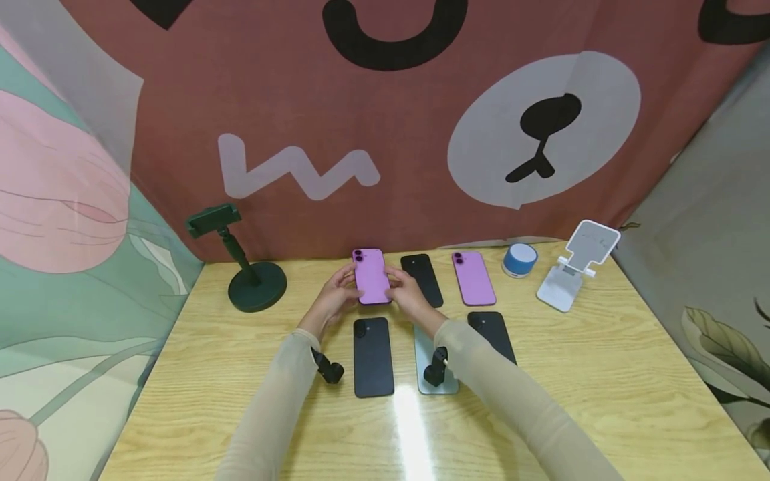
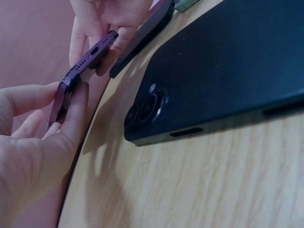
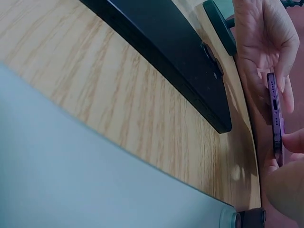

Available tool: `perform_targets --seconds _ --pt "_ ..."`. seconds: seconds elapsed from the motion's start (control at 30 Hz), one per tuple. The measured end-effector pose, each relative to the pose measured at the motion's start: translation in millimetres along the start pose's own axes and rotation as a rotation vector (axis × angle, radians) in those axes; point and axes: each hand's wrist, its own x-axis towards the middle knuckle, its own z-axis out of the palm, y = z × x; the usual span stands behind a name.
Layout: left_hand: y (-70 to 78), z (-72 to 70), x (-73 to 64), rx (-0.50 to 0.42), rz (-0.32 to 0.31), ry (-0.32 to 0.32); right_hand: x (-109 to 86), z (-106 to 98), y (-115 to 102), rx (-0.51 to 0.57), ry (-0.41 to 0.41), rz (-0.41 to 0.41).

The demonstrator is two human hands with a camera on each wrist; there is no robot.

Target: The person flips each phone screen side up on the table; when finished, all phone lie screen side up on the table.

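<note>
A purple phone (image 1: 373,277) is held between both hands at the back of the table, its camera side up. Fingers and thumb of the left hand (image 1: 333,298) pinch its left edge, while the right hand (image 1: 409,292) pinches the right one. In the left wrist view the phone's port edge (image 2: 81,65) faces the camera, apart from the tabletop. A black phone (image 1: 373,361) lies just in front of it. Under the right forearm is a light blue phone (image 1: 425,341), partly covered. Another black phone (image 1: 428,280) lies beside the right hand.
Farther right lie a second purple phone (image 1: 473,277) and one more black phone (image 1: 492,333), partly hidden by the sleeve. A blue and white round device (image 1: 520,260) and a white folding stand (image 1: 577,264) are at back right. A dark green stand (image 1: 257,287) is at left.
</note>
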Motion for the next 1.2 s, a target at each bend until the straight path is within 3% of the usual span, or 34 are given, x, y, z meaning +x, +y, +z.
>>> perform_targets --seconds 0.37,0.8,1.03,1.2 --pt "2.4 2.0 -1.5 -0.051 -0.014 0.016 -1.1 0.0 -3.2 -0.053 -0.032 -0.002" --pt "3.1 4.1 -4.6 -0.075 0.032 0.061 0.0 4.2 -13.0 -0.159 -0.109 -0.086" --pt "4.1 8.0 -6.3 -0.081 0.061 0.011 4.5 5.6 -23.4 -0.236 -0.13 -0.146" --pt "6.3 13.0 -8.3 -0.088 0.052 -0.051 5.5 9.9 -27.6 -0.236 -0.124 -0.101"
